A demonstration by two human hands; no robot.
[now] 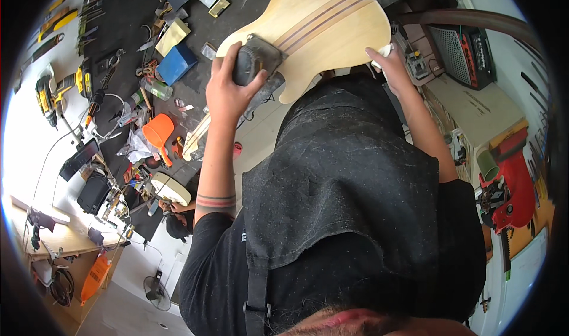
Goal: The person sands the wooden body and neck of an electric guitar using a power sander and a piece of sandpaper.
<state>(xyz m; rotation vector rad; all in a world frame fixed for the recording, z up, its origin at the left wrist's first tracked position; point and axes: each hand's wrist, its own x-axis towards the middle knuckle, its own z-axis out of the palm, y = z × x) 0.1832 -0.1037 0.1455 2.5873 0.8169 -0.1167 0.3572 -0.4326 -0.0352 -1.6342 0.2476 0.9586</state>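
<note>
A pale wooden guitar body [329,45] with darker centre stripes lies across the top of the view. My left hand [231,90] grips a dark grey sander [261,57] resting on the body's left part, fingers wrapped over it. A pale neck [197,133] shows beyond my left forearm at the lower left. My right hand [388,69] is closed at the body's right edge, holding a small white piece [384,53], perhaps cloth or paper.
The dark bench [207,28] carries a blue box [176,63], an orange scoop [157,128] and drills [74,87]. A co-worker [178,223] is at lower left by a cream object [169,188]. An amplifier [459,51] and red saw [512,194] stand right.
</note>
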